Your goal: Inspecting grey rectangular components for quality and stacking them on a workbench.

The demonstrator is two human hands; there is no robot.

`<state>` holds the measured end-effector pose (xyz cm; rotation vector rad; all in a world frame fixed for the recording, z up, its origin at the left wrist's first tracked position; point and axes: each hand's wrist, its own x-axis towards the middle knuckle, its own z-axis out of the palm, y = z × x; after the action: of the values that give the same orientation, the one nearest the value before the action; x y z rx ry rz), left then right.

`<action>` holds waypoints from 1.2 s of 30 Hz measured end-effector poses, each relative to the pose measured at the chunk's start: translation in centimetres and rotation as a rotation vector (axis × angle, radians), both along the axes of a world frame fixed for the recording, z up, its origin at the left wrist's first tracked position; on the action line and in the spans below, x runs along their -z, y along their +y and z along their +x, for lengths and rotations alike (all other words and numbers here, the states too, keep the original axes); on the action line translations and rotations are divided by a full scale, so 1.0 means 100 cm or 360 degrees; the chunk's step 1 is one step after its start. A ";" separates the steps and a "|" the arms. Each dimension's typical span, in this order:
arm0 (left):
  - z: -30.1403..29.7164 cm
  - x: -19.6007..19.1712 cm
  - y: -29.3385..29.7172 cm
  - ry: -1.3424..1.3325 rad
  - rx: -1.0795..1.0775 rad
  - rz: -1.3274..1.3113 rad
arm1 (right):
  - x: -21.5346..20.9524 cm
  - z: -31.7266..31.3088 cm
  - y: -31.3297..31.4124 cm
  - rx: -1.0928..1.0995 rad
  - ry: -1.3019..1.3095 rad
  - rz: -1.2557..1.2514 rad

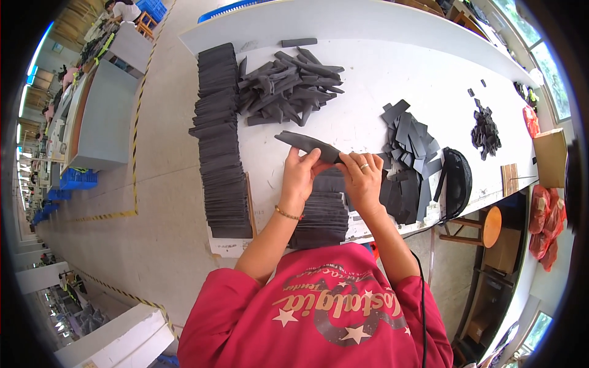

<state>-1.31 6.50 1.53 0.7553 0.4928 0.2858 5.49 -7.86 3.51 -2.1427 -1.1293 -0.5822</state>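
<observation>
Between my two hands a long, folded black fabric piece (307, 142) is held slanting above the white table (362, 67). My left hand (299, 175) is closed on its middle, the thumb lying along the near side. At the right end my right hand (363, 178), with a ring on one finger, pinches the same piece; whether a second thing sits in those fingers is hidden. Below the hands lies a neat stack of black folded pieces (319, 218), partly covered by them. Flat black strips (408, 138) spread in a loose heap just right of my right hand.
A long row of stacked black pieces (219, 141) lines the table's left edge. Beyond my hands is a loose pile of similar pieces (288, 86). Farther right are small black scraps (485, 130) and a black mesh pouch (457, 183). A wooden stool (489, 227) stands beside the table.
</observation>
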 end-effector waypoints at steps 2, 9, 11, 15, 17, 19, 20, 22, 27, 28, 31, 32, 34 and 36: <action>0.000 -0.016 -0.006 -0.0059 -0.0115 0.0178 | 0.002 -0.003 0.002 -0.0018 0.0052 -0.0009; 0.005 0.000 0.003 -0.0325 0.0010 0.0040 | 0.012 -0.031 0.008 -0.0262 0.0537 -0.0008; 0.005 0.009 -0.010 -0.0344 -0.0031 -0.0006 | 0.019 -0.028 0.007 -0.0307 0.0515 0.0006; 0.001 0.013 -0.027 -0.0287 -0.0134 -0.0155 | 0.018 -0.026 0.017 -0.0382 0.0556 -0.0037; 0.002 0.013 -0.018 -0.0176 -0.0233 -0.0185 | 0.009 -0.027 0.008 -0.0308 0.0540 -0.0082; 0.004 0.006 -0.012 -0.0172 -0.0271 -0.0088 | 0.011 -0.027 -0.010 -0.0223 0.0585 -0.0080; 0.003 0.003 -0.011 -0.0170 -0.0301 0.0010 | 0.015 -0.028 -0.009 -0.0228 0.0586 -0.0082; 0.006 0.001 -0.024 -0.0219 -0.0301 -0.0121 | 0.013 -0.025 -0.003 -0.0356 0.0601 -0.0006; 0.006 0.000 -0.024 -0.0138 -0.0293 -0.0160 | 0.007 -0.023 -0.005 -0.0331 0.0574 -0.0101; 0.006 -0.001 -0.023 -0.0139 -0.0278 -0.0079 | 0.007 -0.023 -0.008 -0.0333 0.0575 -0.0103; 0.008 -0.005 -0.014 -0.0017 -0.0401 0.0040 | 0.007 -0.023 -0.016 -0.0370 0.0662 -0.0109; 0.009 -0.005 -0.009 -0.0018 -0.0403 0.0039 | 0.009 -0.023 -0.022 -0.0377 0.0701 -0.0083; 0.010 -0.009 -0.001 -0.0126 -0.0406 0.0053 | 0.010 -0.022 -0.026 -0.0390 0.0741 -0.0060; 0.012 -0.012 -0.008 -0.0148 -0.0391 0.0021 | 0.009 -0.020 -0.027 -0.0396 0.0537 -0.0005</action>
<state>-0.10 5.71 2.69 0.6910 0.4962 0.5514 3.46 -10.54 2.62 -1.9679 -1.1772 -0.1011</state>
